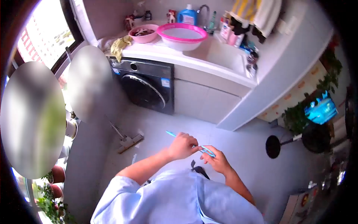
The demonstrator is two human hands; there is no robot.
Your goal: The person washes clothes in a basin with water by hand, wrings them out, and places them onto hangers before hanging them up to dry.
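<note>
In front of the body, my left hand (182, 146) is closed round a thin light-blue object (170, 133), whose tip sticks out to its upper left. Close beside it on the right, my right hand (216, 159) has its fingers curled at the looped light-blue end (207, 151). The fingers of the two hands nearly meet. The middle of the blue object is hidden by my left hand, and I cannot make out exactly what it is. Both hands are above the light floor.
A black washing machine (143, 86) stands under the white counter (209, 68). On the counter are a pink-rimmed basin (182, 43), a pink bowl (143, 38) and a sink (220, 56). A floor brush (130, 143) lies to the left, and potted plants (57, 174) line the window side.
</note>
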